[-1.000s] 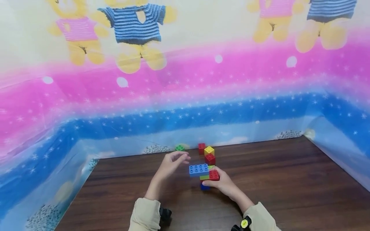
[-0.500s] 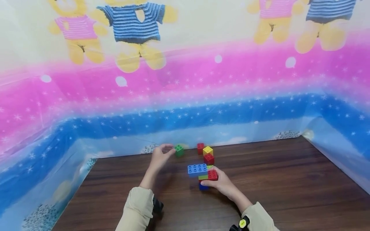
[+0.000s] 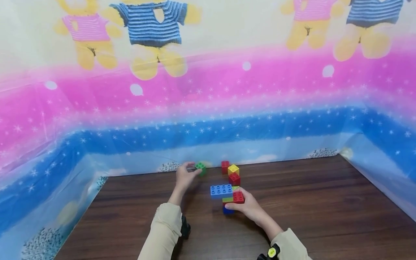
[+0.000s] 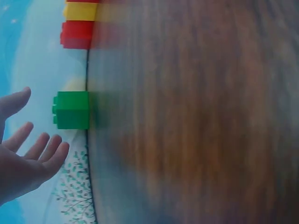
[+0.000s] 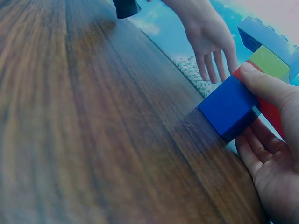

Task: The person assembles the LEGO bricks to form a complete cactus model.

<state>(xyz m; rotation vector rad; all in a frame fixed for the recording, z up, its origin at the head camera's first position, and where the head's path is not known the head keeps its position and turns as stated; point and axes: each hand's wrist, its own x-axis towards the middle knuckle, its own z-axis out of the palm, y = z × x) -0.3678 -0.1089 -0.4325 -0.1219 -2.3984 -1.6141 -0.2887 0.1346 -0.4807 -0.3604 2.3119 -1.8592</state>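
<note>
A green toy brick (image 3: 200, 168) with studs on top stands at the table's back edge. My left hand (image 3: 185, 178) reaches to it, thumb and fingers spread at its near left side; in the left wrist view, the fingers (image 4: 56, 156) stay apart from the green block (image 4: 73, 110). My right hand (image 3: 251, 207) holds a stack of toy bricks, its thumb (image 5: 257, 77) pressed on a red layer. The stack has a dark blue brick (image 5: 229, 106) at the bottom, then red, lime green (image 5: 271, 64), and a long light blue brick (image 3: 221, 190) jutting left on top.
Behind the stack, a red brick (image 3: 234, 179), a yellow brick (image 3: 233, 169) and another red brick (image 3: 225, 167) stand in a row. A printed cloth (image 3: 208, 126) rises along the back and sides of the brown wooden table (image 3: 308, 191).
My left hand first went left and back toward the green brick, then moved slightly right, its fingers now around the brick's side. My right hand has kept its grip on the stack.
</note>
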